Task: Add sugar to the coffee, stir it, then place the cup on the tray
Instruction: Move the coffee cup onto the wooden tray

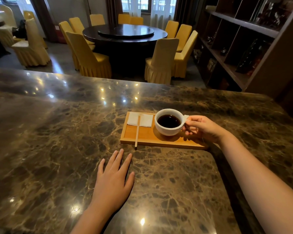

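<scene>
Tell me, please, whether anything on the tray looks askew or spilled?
No spill shows. The wooden stirrer lies across the napkin, its near end poking over the tray's front edge. The right hand holds the cup upright.

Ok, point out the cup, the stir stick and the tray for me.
cup (166, 130): head view, white outer wall below the rim.
stir stick (137, 130): head view, middle of the wooden shaft.
tray (159, 143): head view, near rim of the wooden tray.

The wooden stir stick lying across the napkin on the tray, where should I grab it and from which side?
Take the stir stick by its near end, which juts past the tray edge over the counter, so fingers can likely close under it. The free left hand, flat on the counter just in front, is closest; the right hand holds the cup handle.
</scene>
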The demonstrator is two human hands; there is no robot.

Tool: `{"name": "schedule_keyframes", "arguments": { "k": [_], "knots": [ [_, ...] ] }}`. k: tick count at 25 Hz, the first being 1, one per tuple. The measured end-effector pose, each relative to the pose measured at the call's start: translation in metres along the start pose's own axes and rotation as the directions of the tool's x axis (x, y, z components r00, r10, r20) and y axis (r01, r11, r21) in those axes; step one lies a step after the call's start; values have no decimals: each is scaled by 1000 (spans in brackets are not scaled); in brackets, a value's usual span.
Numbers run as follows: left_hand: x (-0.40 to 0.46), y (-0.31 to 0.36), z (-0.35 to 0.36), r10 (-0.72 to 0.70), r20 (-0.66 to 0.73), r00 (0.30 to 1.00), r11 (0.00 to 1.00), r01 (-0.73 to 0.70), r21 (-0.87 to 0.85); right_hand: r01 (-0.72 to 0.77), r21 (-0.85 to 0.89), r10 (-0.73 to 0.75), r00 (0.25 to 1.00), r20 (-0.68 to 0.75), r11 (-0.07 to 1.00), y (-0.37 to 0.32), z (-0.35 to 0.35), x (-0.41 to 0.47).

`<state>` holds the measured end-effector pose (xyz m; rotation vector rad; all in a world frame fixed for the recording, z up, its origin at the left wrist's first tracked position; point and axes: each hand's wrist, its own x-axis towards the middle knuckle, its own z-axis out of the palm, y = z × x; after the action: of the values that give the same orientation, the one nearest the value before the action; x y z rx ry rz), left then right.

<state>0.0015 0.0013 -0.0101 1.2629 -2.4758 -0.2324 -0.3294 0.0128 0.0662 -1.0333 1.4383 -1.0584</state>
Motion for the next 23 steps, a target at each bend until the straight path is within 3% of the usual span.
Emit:
{"name": "schedule_keyframes", "arguments": {
  "k": [5, 12, 23],
  "knots": [
    [0, -1, 0, 7, 0, 1000, 1000, -7, 1, -28, -11, 28, 1000, -7, 1000, -2, 2, -1],
    [0, -1, 1, 10, -6, 1000, 1000, -10, 0, -23, -89, 12, 992, -127, 996, -2, 12, -8],
    [0, -1, 1, 17, -15, 1000, 1000, -17, 2, 10, -51, -26, 949, -313, 999, 3, 27, -13]
  ]
}}
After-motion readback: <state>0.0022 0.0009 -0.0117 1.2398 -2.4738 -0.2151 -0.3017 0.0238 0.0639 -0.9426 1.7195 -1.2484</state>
